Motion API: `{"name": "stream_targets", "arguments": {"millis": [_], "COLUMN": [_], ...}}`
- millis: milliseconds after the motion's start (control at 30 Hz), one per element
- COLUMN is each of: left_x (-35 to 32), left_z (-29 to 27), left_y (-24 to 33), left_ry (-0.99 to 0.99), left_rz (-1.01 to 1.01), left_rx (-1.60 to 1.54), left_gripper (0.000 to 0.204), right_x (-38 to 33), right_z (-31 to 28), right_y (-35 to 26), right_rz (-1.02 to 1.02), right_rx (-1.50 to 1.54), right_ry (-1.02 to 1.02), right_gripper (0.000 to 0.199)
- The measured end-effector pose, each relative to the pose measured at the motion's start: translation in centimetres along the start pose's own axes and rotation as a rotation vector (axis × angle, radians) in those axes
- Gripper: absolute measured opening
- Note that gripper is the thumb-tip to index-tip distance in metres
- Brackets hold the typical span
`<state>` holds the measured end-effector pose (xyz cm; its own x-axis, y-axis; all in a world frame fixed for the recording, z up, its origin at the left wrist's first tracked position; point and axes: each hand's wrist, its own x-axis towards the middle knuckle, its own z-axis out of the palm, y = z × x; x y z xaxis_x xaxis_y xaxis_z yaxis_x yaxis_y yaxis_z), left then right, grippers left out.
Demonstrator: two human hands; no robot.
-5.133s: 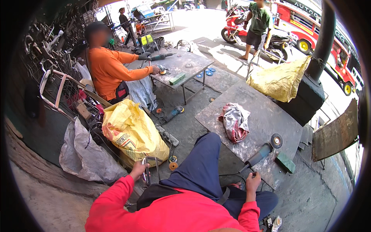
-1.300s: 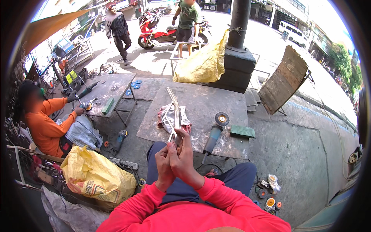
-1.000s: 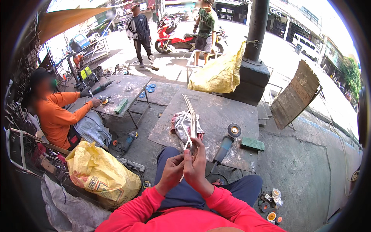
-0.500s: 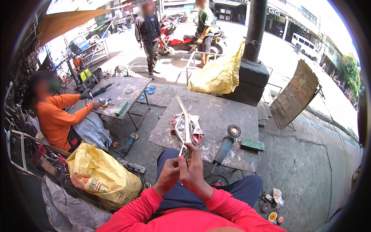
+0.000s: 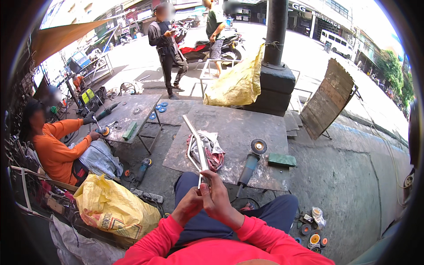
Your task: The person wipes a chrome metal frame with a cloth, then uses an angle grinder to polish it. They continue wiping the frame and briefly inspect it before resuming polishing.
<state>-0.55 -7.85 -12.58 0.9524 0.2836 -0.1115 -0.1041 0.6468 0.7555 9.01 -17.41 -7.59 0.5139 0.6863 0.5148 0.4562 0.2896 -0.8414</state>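
A long, shiny metal piece with a thin bent bar along its left side (image 5: 197,143) slants away from me over the low table (image 5: 238,119). Both my hands are closed around its near end. My left hand (image 5: 189,204) pinches it from the left, and my right hand (image 5: 216,198) wraps it from the right with fingers on top. Their grip hides the tip. Beneath the metal piece lies a crumpled grey and red cloth (image 5: 214,150). To the right, an angle grinder (image 5: 250,169) with a round flap-like disc (image 5: 259,146) rests on the tabletop, beside a green block (image 5: 282,160).
At left, a person in orange (image 5: 62,148) works at another table (image 5: 128,110). A yellow sack (image 5: 115,207) and a second grinder (image 5: 143,169) stand nearer. Several discs (image 5: 314,239) lie on the floor at right. A dark post (image 5: 276,39) rises behind the table.
The metal piece's far end has swung left, while my hands keep hold of its near end. Beyond the table, the dark-clothed person has changed stance and raised a hand. The whole view has shifted slightly.
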Motion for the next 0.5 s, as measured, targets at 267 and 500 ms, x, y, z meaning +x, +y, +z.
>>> {"name": "stream_targets", "arguments": {"millis": [267, 500], "left_x": [1.8, 3.7], "left_z": [0.5, 0.9], "left_y": [-0.3, -0.2], "left_ry": [0.087, 0.011], "left_rz": [0.013, -0.017], "left_rx": [0.097, 0.166], "left_gripper": [0.021, 0.020], "right_x": [0.9, 1.4], "right_z": [-1.5, -2.6], "right_y": [0.6, 0.8], "right_rz": [0.048, 0.099], "right_rx": [0.013, 0.032], "right_ry": [-0.051, 0.024], "right_gripper": [0.029, 0.028]}}
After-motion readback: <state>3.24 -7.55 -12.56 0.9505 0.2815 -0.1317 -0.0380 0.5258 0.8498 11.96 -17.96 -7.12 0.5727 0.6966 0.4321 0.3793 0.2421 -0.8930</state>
